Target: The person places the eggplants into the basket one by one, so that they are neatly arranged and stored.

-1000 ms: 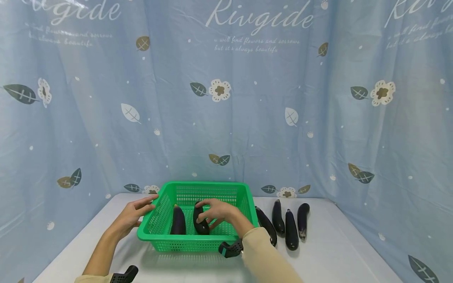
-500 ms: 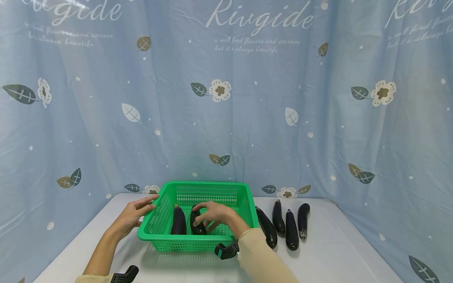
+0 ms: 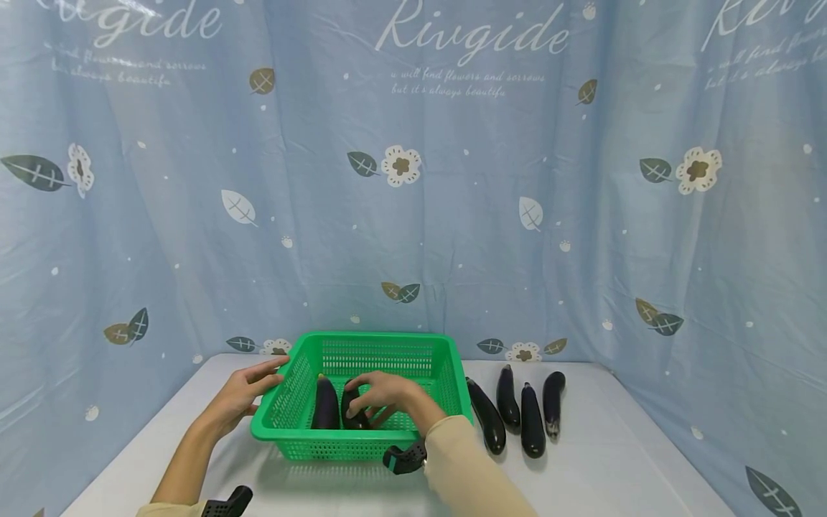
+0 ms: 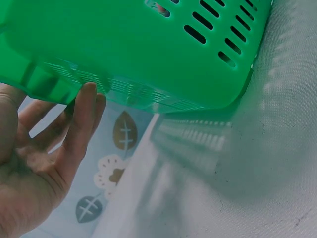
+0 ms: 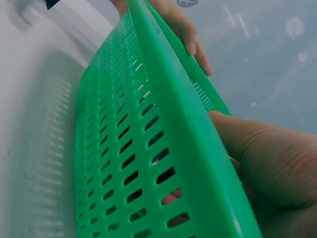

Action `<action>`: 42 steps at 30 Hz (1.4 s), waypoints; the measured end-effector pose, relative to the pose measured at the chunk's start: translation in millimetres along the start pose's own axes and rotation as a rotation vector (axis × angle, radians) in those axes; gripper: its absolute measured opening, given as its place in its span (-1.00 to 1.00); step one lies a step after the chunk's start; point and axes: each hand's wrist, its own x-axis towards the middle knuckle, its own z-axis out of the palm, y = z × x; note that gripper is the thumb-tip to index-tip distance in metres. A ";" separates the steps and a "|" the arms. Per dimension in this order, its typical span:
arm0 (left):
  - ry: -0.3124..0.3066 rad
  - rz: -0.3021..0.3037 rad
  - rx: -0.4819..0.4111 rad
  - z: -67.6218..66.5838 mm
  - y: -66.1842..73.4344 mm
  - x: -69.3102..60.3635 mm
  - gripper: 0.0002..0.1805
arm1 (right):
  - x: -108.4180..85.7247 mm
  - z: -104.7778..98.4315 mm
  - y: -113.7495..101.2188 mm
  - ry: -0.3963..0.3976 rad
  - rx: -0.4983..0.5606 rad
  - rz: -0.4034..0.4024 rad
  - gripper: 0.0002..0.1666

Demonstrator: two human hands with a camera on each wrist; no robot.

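Note:
A green plastic basket (image 3: 362, 434) with slotted walls stands on the table. Inside, a dark purple eggplant (image 3: 326, 403) lies at the left, and a second eggplant (image 3: 352, 402) is beside it, gripped from above by my right hand (image 3: 386, 393). My left hand (image 3: 235, 396) touches the basket's left rim with its fingers fairly straight, also visible in the left wrist view, where the hand (image 4: 44, 148) is beside the rim. In the right wrist view, the basket wall (image 5: 124, 139) hides the held eggplant and most of the right fingers.
Right of the basket, several more eggplants (image 3: 533, 420) lie on the white table (image 3: 614, 445). A blue patterned curtain (image 3: 452, 237) hangs behind and along both sides. Both wrists wear black devices (image 3: 405, 458).
My right hand has moved left inside the basket with its eggplant, bringing it closer to the other one. The left hand has stayed at the rim.

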 end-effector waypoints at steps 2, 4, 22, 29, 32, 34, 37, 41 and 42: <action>0.001 -0.003 0.001 0.0 0.4 0.2 -0.31 | 0.9 0.5 -0.6 -0.008 -0.009 0.002 -0.30; 0.003 -0.007 0.002 0.1 1.0 0.4 -0.31 | 1.7 0.9 -1.3 -0.014 -0.021 0.005 -0.30; 0.003 -0.015 0.013 0.5 2.9 -1.6 -0.31 | 4.1 4.4 -4.3 -0.044 -0.018 0.023 -0.36; 0.008 -0.010 0.016 1.1 2.4 -1.6 -0.30 | 3.4 4.1 -4.6 -0.050 -0.025 0.034 -0.37; 0.005 -0.011 0.017 1.0 1.8 -1.4 -0.30 | 2.6 3.2 -3.5 -0.053 -0.028 0.039 -0.35; 0.004 -0.011 0.017 0.8 1.3 -1.5 -0.30 | 1.6 2.9 -2.8 -0.059 -0.028 0.043 -0.32; 0.003 -0.011 0.019 0.6 0.8 -1.5 -0.29 | 0.6 2.3 -2.1 -0.067 -0.027 0.049 -0.28; 0.001 -0.011 0.018 0.9 0.5 -1.2 -0.28 | -1.1 1.2 -2.8 -0.073 -0.024 0.052 -0.28; 0.001 -0.012 0.017 0.9 0.6 -1.1 -0.28 | -1.9 1.0 -3.2 -0.074 -0.026 0.052 -0.28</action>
